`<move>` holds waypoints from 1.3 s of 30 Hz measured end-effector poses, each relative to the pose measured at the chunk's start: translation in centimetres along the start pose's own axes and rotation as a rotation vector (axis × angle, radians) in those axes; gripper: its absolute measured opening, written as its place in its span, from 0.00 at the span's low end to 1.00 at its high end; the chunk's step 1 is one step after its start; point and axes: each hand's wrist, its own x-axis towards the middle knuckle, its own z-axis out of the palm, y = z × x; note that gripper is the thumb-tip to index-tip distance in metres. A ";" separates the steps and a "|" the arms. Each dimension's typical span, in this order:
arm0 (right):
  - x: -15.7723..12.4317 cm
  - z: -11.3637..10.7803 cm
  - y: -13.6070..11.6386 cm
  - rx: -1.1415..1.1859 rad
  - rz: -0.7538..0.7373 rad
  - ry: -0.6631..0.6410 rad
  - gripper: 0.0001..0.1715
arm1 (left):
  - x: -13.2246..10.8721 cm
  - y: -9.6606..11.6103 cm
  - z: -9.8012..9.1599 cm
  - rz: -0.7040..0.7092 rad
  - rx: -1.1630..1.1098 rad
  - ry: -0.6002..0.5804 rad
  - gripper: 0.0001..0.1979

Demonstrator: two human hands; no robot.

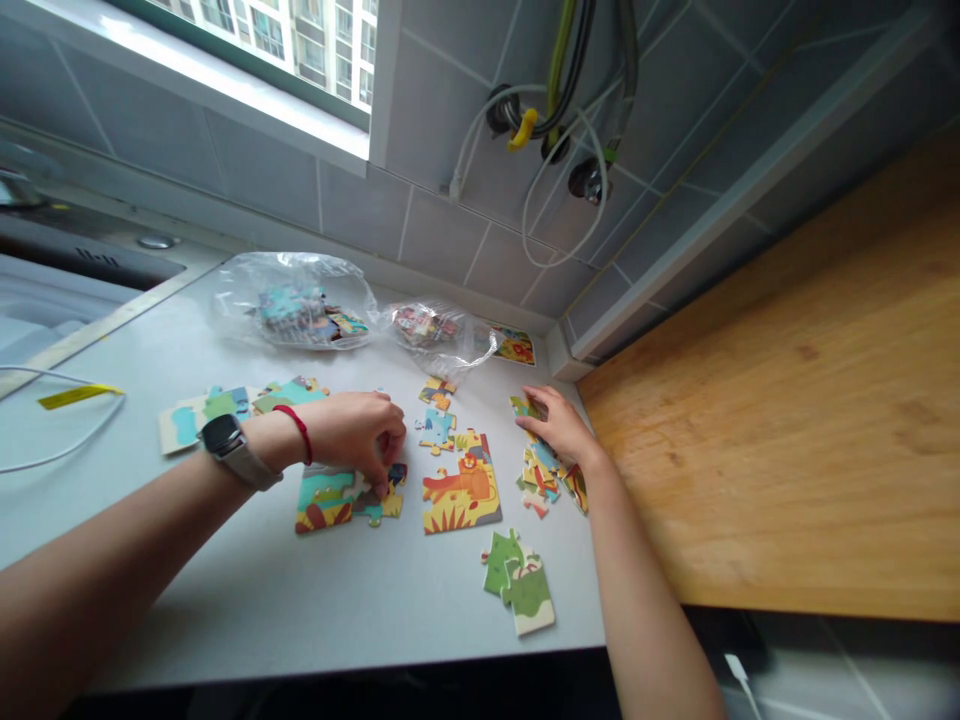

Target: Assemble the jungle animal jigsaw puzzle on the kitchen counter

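White counter (390,610) under grey tiled wall (442,238); window (300,40) above, wooden panel (795,430) along the right side.

Two clear bags by the wall: larger bag (244,300) holds a heap of loose puzzle pieces; smaller bag (469,342) beside it, reddish pieces inside. Picture card (519,347) partly behind the smaller one.

Yellow tag (79,396) on a white cable, far left; any print too small to read.

Lion section (466,490) lies between the hands, green pieces (531,598) nearer the front edge. Left hand (352,432): fingertips drawn together over the crocodile section (324,500), partly covering it; cannot tell if a piece is pinched. Right hand (561,425): fingers loosely curved at the piece pile (541,468), touching; hold cannot be told.
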 end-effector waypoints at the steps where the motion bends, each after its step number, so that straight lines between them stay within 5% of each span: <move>1: 0.0 0.0 0.0 0.004 0.008 0.000 0.33 | 0.0 0.1 0.0 -0.005 -0.001 -0.004 0.11; 13: 0.2 0.1 0.2 0.027 0.009 0.009 0.30 | 0.2 -0.3 0.3 -0.101 -0.083 0.126 0.13; 20: 0.2 0.1 -0.1 0.083 0.019 0.027 0.30 | -0.5 0.1 -0.2 0.020 0.010 0.017 0.29; 24: 0.1 0.1 -0.4 0.112 0.013 0.033 0.26 | -0.4 0.0 -0.1 0.113 0.000 0.003 0.24; 39: 0.2 -0.2 -1.4 0.122 0.039 0.171 0.35 | -0.1 -0.1 0.1 0.008 -0.114 0.127 0.23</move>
